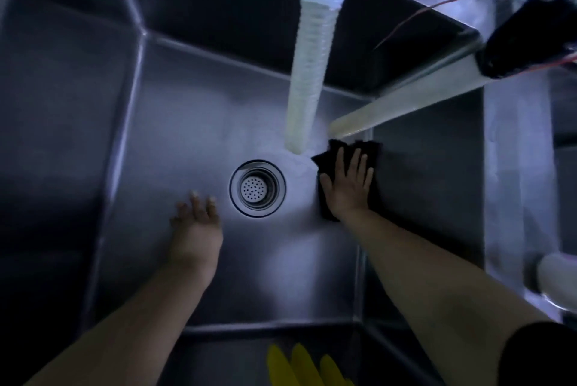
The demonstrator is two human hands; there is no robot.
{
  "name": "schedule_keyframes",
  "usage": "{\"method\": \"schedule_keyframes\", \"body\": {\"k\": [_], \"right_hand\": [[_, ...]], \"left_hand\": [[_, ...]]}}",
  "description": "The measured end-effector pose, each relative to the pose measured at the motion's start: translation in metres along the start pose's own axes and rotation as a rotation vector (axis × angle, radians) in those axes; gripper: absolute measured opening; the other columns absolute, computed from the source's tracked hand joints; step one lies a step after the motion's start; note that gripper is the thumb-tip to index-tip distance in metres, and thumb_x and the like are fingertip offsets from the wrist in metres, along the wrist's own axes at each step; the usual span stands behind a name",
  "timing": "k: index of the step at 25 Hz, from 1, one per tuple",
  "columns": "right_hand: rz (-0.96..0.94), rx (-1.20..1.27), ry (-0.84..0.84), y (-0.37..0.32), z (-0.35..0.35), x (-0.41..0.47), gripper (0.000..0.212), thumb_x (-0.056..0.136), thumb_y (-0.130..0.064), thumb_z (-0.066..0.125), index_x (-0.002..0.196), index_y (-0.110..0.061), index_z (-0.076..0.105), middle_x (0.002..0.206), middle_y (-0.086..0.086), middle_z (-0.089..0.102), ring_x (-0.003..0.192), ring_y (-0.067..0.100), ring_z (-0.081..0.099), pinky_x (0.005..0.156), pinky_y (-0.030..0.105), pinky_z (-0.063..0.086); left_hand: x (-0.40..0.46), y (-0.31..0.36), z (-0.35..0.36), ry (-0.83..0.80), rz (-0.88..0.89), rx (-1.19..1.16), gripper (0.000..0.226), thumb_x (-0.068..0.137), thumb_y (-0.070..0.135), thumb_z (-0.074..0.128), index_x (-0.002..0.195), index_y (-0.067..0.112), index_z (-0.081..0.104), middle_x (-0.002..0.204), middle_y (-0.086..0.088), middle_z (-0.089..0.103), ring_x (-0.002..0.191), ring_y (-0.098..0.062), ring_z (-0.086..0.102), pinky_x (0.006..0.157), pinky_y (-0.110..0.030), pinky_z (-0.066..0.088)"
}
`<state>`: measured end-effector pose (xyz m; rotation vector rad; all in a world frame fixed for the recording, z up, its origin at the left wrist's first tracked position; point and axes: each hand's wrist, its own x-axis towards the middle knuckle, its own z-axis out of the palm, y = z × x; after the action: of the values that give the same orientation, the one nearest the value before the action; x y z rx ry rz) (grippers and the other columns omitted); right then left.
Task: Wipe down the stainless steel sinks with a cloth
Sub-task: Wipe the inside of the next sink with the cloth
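The right hand (pixel 348 184) is spreading its fingers (pixel 340 160) flat, pressing a black cloth (pixel 324 198) onto the sink (pixel 175 123) floor at the drain's (pixel 257 189) three o'clock. The left hand (pixel 195 229) is hovering at seven o'clock, fingers loosely open, holding nothing. A hose (pixel 309 79) is hanging at twelve o'clock.

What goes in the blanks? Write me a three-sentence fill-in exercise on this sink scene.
1. The right hand presses a ____ cloth flat against the sink.
2. The left hand holds ____.
3. The round drain strainer lies ____ the two hands.

Missing words: black; nothing; between
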<state>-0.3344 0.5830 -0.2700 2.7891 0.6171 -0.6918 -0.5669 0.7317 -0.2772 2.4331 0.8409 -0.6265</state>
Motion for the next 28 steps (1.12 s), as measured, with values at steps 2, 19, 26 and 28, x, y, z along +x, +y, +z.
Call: {"method": "schedule_keyframes", "body": {"k": [2, 19, 26, 28], "right_hand": [[0.086, 0.065, 0.13, -0.028, 0.01, 0.013, 0.067, 0.098, -0.05, 0.026, 0.152, -0.021, 0.0, 0.158, 0.019, -0.006, 0.145, 0.034, -0.01, 0.114, 0.051, -0.009], [-0.841, -0.088, 0.194, -0.191, 0.014, 0.036, 0.064, 0.095, -0.052, 0.031, 0.151, -0.033, 0.01, 0.16, 0.006, -0.001, 0.146, 0.025, -0.011, 0.117, 0.048, -0.008], [-0.522, 0.002, 0.373, -0.061, -0.006, 0.073, 0.069, 0.089, -0.051, 0.041, 0.148, -0.017, 0.03, 0.153, 0.017, 0.027, 0.142, 0.038, 0.019, 0.115, 0.054, 0.014], [-0.361, -0.052, 0.34, -0.018, -0.009, 0.093, 0.075, 0.086, -0.055, 0.025, 0.15, -0.016, 0.025, 0.156, 0.016, 0.021, 0.144, 0.034, 0.013, 0.116, 0.048, 0.006]], "left_hand": [[-0.001, -0.003, -0.003, -0.127, 0.001, -0.024, 0.056, 0.044, -0.003, 0.079, 0.097, -0.016, 0.067, 0.098, -0.048, 0.056, 0.072, -0.062, 0.059, 0.049, -0.056, 0.05], [-0.011, 0.007, -0.007, -0.065, -0.045, 0.358, 0.083, 0.091, 0.02, 0.054, 0.147, -0.004, -0.003, 0.151, -0.035, 0.002, 0.139, -0.047, 0.018, 0.111, -0.044, 0.029], [-0.014, 0.002, -0.025, -0.208, 0.001, 0.396, 0.105, 0.084, 0.039, 0.064, 0.148, 0.004, -0.011, 0.154, -0.03, -0.007, 0.143, -0.041, 0.012, 0.111, -0.037, 0.029], [-0.013, 0.0, -0.025, -0.196, 0.003, 0.404, 0.102, 0.086, 0.039, 0.06, 0.148, 0.006, -0.014, 0.154, -0.028, -0.011, 0.144, -0.04, 0.009, 0.112, -0.037, 0.027]]}}
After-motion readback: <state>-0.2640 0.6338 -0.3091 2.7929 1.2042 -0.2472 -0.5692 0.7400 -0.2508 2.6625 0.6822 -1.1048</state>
